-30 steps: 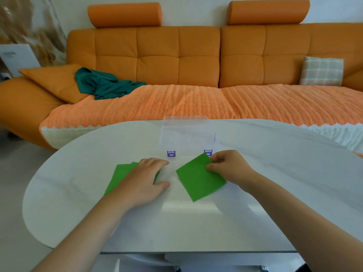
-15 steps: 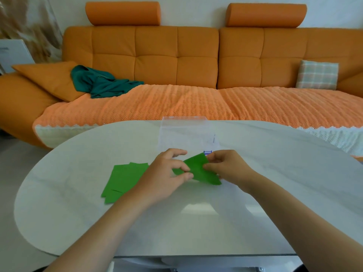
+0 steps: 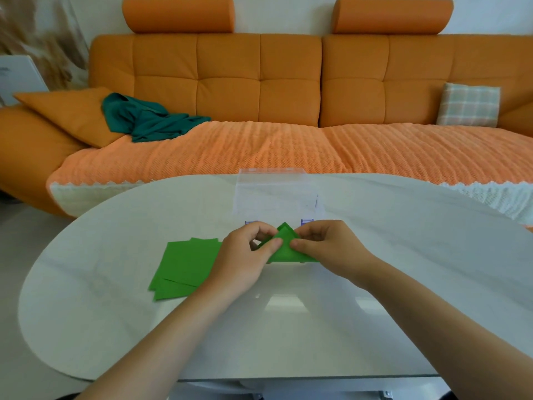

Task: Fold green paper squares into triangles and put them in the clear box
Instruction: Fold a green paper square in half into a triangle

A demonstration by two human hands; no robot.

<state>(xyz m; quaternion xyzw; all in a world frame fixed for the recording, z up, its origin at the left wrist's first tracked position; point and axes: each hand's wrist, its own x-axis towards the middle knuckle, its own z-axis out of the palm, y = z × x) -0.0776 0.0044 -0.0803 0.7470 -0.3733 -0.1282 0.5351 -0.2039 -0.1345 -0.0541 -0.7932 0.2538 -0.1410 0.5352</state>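
So on the white tabletop [image 3: 403, 255] the fold is halfway done, I'd say. The clear box [image 3: 277, 194] sits just behind the hands, near the far edge, and I can't spot any green inside it, so this looks like an early triangle. The stack of green squares [image 3: 184, 264] lies flat just left of the action, partly under the left wrist. The left hand [image 3: 245, 261] and right hand [image 3: 326, 246] meet in the middle, and the fingers [image 3: 272, 243] of both are pinched on the half-folded sheet [image 3: 284, 248], which is already peaked like a triangle with its long edge down near the tabletop. The next move probably calls for lining up the corners, pressing the crease flat, then lifting it a short way forward over the box's front wall. Round about there's a big orange sofa [image 3: 259, 90] behind the tabletop, with a teal cloth [image 3: 144, 119] bunched on the left and a plaid cushion [image 3: 468, 105] on the right, all well apart from the work. Nothing really blocks the path to the box except that front wall.
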